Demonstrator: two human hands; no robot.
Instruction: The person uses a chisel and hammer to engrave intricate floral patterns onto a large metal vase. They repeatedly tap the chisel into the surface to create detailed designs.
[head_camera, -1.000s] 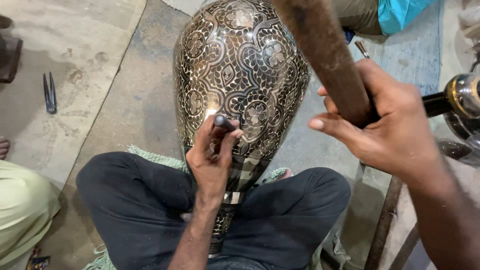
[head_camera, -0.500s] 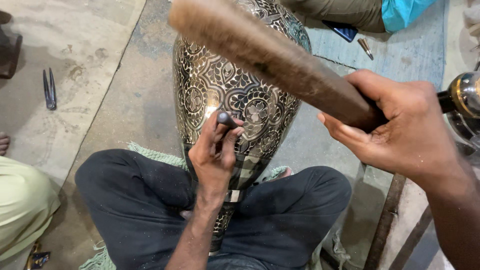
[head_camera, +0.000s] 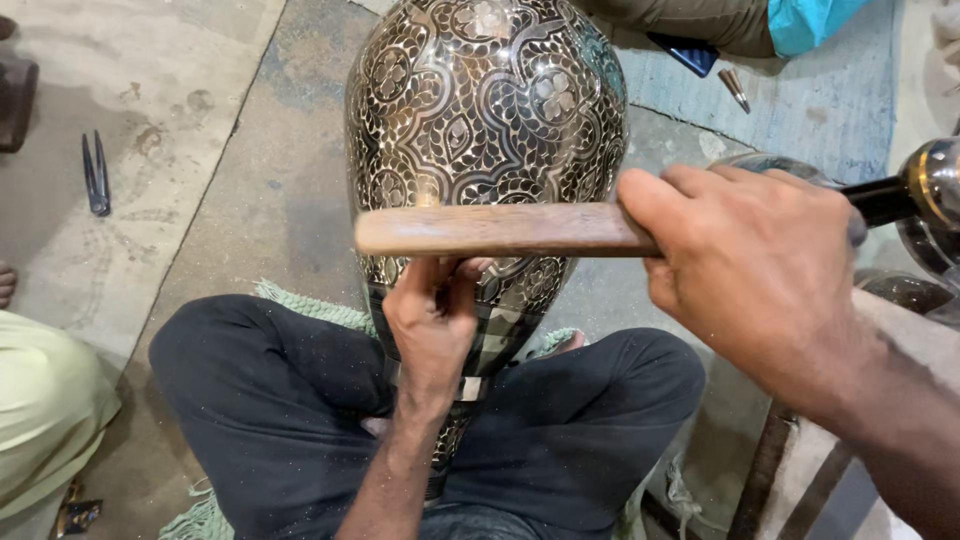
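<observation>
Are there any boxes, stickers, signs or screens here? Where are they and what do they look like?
Phone-like slab: the only possible screen, top right on the blue mat, flat, dark blue, nothing lit on it.
Boxes, stickers, signs: none in view; the big vase carries only silver and black flower patterns.

Dark, silver-inlaid metal vase (head_camera: 487, 130) covered in floral and leaf scrollwork, checkered near the neck. Plain brown wooden stick (head_camera: 490, 230). Black trousers (head_camera: 270, 410). Pale green fringed mat (head_camera: 300, 305). Blue-grey floor cloth (head_camera: 800, 110).
</observation>
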